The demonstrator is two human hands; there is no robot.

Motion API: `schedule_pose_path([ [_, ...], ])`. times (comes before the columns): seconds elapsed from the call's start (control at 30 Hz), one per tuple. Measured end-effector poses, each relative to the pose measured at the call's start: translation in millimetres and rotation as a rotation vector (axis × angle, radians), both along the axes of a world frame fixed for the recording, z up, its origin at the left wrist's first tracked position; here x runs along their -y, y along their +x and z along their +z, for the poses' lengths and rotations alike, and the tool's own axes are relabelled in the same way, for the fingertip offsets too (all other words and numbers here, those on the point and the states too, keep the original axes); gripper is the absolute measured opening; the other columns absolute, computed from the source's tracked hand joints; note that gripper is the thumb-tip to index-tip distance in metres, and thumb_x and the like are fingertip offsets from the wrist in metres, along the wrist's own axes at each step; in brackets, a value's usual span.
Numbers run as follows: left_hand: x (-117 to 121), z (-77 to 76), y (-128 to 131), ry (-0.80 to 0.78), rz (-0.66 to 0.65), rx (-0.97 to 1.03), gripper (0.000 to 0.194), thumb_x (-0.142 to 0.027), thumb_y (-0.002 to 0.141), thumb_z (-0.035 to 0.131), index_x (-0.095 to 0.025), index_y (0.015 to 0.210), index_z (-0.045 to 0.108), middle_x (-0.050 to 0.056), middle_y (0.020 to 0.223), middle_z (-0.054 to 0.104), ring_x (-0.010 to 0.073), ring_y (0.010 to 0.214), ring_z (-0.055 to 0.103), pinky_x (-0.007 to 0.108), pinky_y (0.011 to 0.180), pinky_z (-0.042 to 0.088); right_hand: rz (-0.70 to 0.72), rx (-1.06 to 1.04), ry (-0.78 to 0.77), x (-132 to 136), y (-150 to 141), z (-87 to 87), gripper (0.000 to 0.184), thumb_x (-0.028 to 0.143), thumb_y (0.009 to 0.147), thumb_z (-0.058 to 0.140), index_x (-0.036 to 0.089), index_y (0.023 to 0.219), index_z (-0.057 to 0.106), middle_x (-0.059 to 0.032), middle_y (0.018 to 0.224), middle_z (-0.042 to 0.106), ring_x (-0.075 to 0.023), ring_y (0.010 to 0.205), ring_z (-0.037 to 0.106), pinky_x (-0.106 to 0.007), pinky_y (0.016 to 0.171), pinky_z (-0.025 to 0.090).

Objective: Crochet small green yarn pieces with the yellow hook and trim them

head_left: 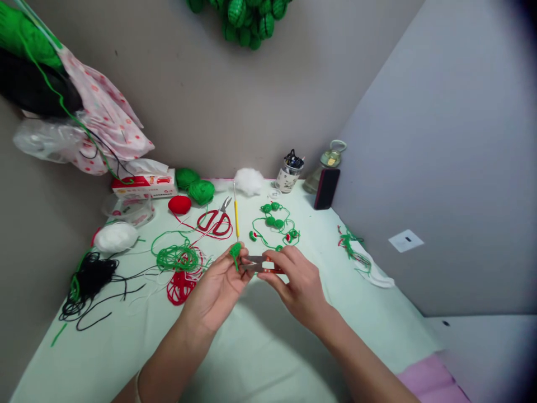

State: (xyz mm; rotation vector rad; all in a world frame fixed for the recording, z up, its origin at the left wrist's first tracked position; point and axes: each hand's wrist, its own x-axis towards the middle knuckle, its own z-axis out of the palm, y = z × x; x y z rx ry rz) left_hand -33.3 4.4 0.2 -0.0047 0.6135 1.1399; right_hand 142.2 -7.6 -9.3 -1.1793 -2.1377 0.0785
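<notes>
My left hand [218, 288] pinches a small green crocheted piece [235, 250] above the pale green table [260, 347]. My right hand [296, 280] is closed around small metal thread snips [254, 263], whose blades point left at the green piece. A yellow-handled crochet hook [236, 215] lies on the table just beyond my hands, beside red-handled scissors [216, 222]. A string of small green crocheted balls [277, 224] lies behind my right hand.
Tangled green yarn [176, 257], red yarn [180, 285] and black yarn [90, 280] lie at the left. Green yarn balls [195, 186], a red ball [179, 204], white stuffing [249, 180], a tissue box [145, 184], a jar [288, 174], a bottle [325, 168] and a phone [327, 188] line the wall.
</notes>
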Motion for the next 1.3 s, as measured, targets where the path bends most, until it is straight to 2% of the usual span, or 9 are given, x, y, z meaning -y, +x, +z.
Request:
schedule_pose_path([
  [0.37, 6.1, -8.3, 3.5, 0.084, 0.011, -0.084, 0.014, -0.001, 0.086, 0.06, -0.012, 0.084, 0.068, 0.004, 0.083, 0.068, 0.0122, 0.076, 0.067, 0.023, 0.07, 0.057, 0.058, -0.013, 0.109, 2.1, -14.1, 8.4, 0.018, 0.032, 0.099, 0.058, 0.016, 0.097, 0.066, -0.0028, 0.07, 0.06, -0.016, 0.064, 0.048, -0.029, 0.061, 0.036],
  [0.5, 4.3, -3.5, 1.3, 0.192, 0.031, -0.218, 0.006, -0.013, 0.083, 0.072, -0.014, 0.083, 0.066, 0.0, 0.077, 0.062, 0.0107, 0.072, 0.06, 0.022, 0.074, 0.053, 0.264, 0.013, -0.168, 8.7, 2.1, 6.9, 0.031, 0.045, 0.093, 0.063, 0.017, 0.107, 0.066, -0.0043, 0.079, 0.066, -0.0175, 0.072, 0.057, -0.029, 0.065, 0.045],
  [0.57, 3.2, -2.1, 0.2, 0.326, 0.089, -0.41, 0.01, -0.021, 0.085, 0.074, -0.017, 0.084, 0.065, -0.002, 0.078, 0.06, 0.0097, 0.073, 0.056, 0.02, 0.076, 0.049, 0.27, 0.037, -0.333, 8.9, 11.5, 6.3, 0.043, 0.051, 0.088, 0.067, 0.02, 0.118, 0.065, -0.008, 0.095, 0.071, -0.021, 0.087, 0.064, -0.032, 0.075, 0.052],
  [0.67, 4.0, -1.0, -2.8, 0.515, 0.106, -0.769, 0.01, -0.027, 0.089, 0.069, -0.02, 0.086, 0.064, -0.003, 0.079, 0.06, 0.0105, 0.076, 0.054, 0.02, 0.076, 0.044, 0.139, -0.215, -0.44, 4.0, 17.2, 8.6, 0.053, 0.048, 0.088, 0.069, 0.025, 0.134, 0.057, -0.01, 0.114, 0.069, -0.022, 0.1, 0.065, -0.038, 0.089, 0.054],
  [0.8, 8.2, 2.5, -6.3, 0.697, -0.04, -1.042, 0.011, -0.028, 0.093, 0.064, -0.021, 0.085, 0.064, -0.003, 0.078, 0.06, 0.0117, 0.074, 0.053, 0.023, 0.072, 0.041, 0.18, -0.749, -0.537, -5.6, 1.9, 15.6, 0.043, 0.04, 0.088, 0.073, 0.031, 0.128, 0.063, -0.0027, 0.103, 0.069, -0.0146, 0.083, 0.065, -0.031, 0.08, 0.056],
  [0.9, 10.1, 5.4, -6.3, 0.725, -0.126, -1.001, 0.012, -0.03, 0.094, 0.063, -0.022, 0.085, 0.063, -0.003, 0.078, 0.061, 0.0123, 0.075, 0.054, 0.024, 0.072, 0.041, 0.234, -0.88, -0.508, -8.5, -14.9, 15.6, 0.012, 0.031, 0.093, 0.067, 0.027, 0.1, 0.076, -0.0006, 0.085, 0.068, -0.0125, 0.076, 0.062, -0.026, 0.07, 0.053],
  [1.0, 9.9, 4.5, -4.9, 0.617, -0.143, -0.84, 0.007, -0.03, 0.09, 0.069, -0.025, 0.094, 0.066, -0.003, 0.084, 0.062, 0.0123, 0.081, 0.057, 0.023, 0.074, 0.043, 0.201, -0.944, -0.376, -7.3, -24.0, 7.8, 0.017, 0.023, 0.096, 0.062, 0.028, 0.094, 0.078, -0.0008, 0.081, 0.068, -0.0132, 0.077, 0.061, -0.027, 0.069, 0.052],
  [1.07, 9.2, 1.4, -3.3, 0.548, -0.155, -0.728, 0.02, -0.028, 0.085, 0.075, -0.028, 0.104, 0.068, -0.003, 0.088, 0.06, 0.0121, 0.086, 0.057, 0.022, 0.078, 0.045, 0.179, -1.001, -0.328, -5.9, -25.2, 1.3, 0.019, 0.02, 0.096, 0.061, 0.03, 0.099, 0.078, -0.0016, 0.086, 0.07, -0.0146, 0.081, 0.062, -0.028, 0.069, 0.052],
  [1.3, 7.7, -10.4, 5.6, 0.442, -0.085, -0.61, 0.037, -0.022, 0.082, 0.079, -0.028, 0.116, 0.068, -0.002, 0.087, 0.056, 0.0116, 0.087, 0.055, 0.022, 0.082, 0.046, 0.114, -0.886, -0.36, -3.9, -22.4, -6.4, 0.018, 0.014, 0.084, 0.075, 0.028, 0.095, 0.077, -0.0009, 0.087, 0.069, -0.0154, 0.085, 0.063, -0.029, 0.075, 0.051],
])
